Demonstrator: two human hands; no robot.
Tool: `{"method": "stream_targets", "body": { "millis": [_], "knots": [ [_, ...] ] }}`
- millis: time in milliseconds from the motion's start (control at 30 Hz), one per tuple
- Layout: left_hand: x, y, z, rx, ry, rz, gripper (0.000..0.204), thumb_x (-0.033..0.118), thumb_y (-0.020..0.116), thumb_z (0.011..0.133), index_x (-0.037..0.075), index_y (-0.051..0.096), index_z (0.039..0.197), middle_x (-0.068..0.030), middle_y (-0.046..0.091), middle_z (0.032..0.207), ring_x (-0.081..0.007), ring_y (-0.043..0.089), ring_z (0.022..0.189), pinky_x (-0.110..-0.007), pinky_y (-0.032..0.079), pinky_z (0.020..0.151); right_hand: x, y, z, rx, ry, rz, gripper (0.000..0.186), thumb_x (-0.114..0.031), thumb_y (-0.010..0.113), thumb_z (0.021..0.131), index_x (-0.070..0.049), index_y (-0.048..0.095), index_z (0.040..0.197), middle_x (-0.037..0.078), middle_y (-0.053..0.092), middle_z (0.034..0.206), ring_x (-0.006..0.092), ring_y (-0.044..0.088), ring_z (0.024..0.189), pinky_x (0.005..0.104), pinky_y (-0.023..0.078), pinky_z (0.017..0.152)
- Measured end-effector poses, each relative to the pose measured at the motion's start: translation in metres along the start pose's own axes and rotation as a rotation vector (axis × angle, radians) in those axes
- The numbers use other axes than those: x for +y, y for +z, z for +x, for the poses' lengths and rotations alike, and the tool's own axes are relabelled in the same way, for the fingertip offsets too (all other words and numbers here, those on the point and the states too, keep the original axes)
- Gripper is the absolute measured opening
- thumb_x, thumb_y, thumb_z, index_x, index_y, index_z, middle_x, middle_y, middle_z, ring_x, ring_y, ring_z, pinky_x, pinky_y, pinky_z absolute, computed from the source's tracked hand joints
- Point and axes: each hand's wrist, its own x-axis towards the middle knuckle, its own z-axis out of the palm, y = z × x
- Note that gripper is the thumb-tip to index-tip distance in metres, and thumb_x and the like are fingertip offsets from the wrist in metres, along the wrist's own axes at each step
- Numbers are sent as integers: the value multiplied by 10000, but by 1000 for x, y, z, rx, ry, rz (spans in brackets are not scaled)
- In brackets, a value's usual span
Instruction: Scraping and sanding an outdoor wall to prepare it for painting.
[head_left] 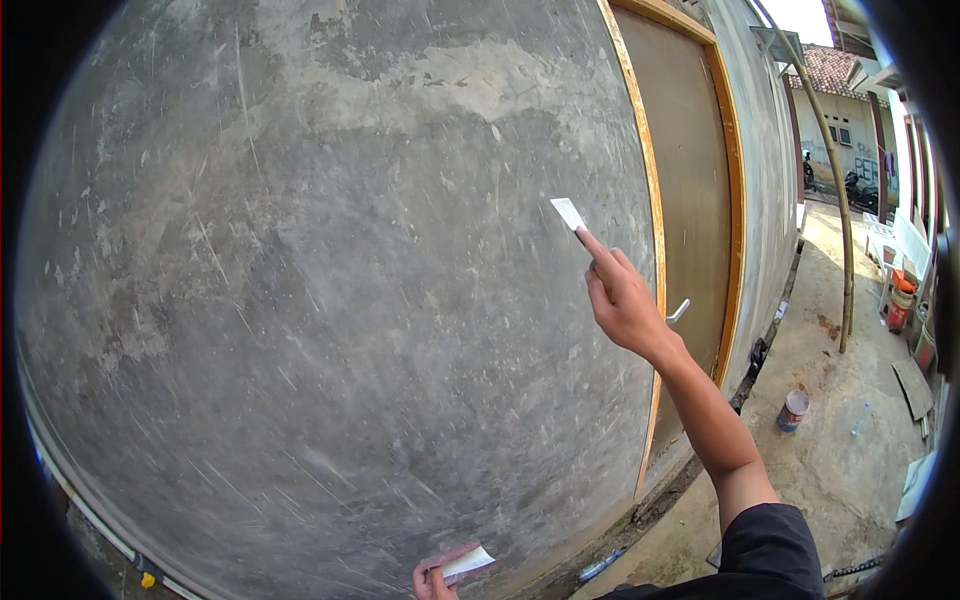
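Observation:
My right hand (628, 305) reaches up to the grey wall (350, 260), closed on a putty knife (567, 213), its forefinger stretched along the tool. White shows on the knife's blade, which is at or very near the wall left of the door frame; whether it touches, I cannot tell. Low at the bottom edge, my left hand (432, 584) grips a small flat pinkish plate (450, 556) with a white layer, like putty, on top. Most of the left hand is cut off by the lower edge. Scratches and pale patches mark the rough wall.
Right of the knife stands a brown door (682, 190) in an orange-brown wooden frame (738, 200), with a metal handle (679, 311). A paint can (793, 410) sits on the concrete ground. Farther off are a leaning pole (838, 200), a white chair (905, 245) and a red bucket (898, 308).

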Motion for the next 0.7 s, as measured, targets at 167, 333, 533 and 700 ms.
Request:
{"method": "stream_targets", "body": {
  "millis": [167,333,533,700],
  "knots": [
    [11,15,12,-73,145,166,184,136,557,976,45,612,1126,-65,640,1080,-189,604,987,-332,482,840,-6,23,75,94,-50,-161,497,-149,523,1001,-178,422,1487,137,526,853,307,550,725,422,455,682],
    [28,39,13,-44,239,275,249,161,516,996,-14,599,1152,-98,639,1083,-228,598,998,-347,478,887,-14,50,111,123,-158,-348,516,-132,513,974,-202,416,1477,142,551,898,342,598,663,458,478,574],
    [43,63,37,-223,340,420,287,152,541,987,-37,587,1198,-122,634,1154,-242,603,1053,-353,469,949,-13,50,125,89,-148,-318,596,-78,511,926,-207,376,1491,146,565,934,344,625,670,452,485,549],
    [84,114,64,-402,962,565,269,180,590,961,-20,635,1135,-199,595,1274,-376,543,1201,-468,412,1035,-22,50,128,87,-172,-323,599,-84,514,929,-193,369,1500,162,569,933,339,633,663,445,487,534]
  ]
}}
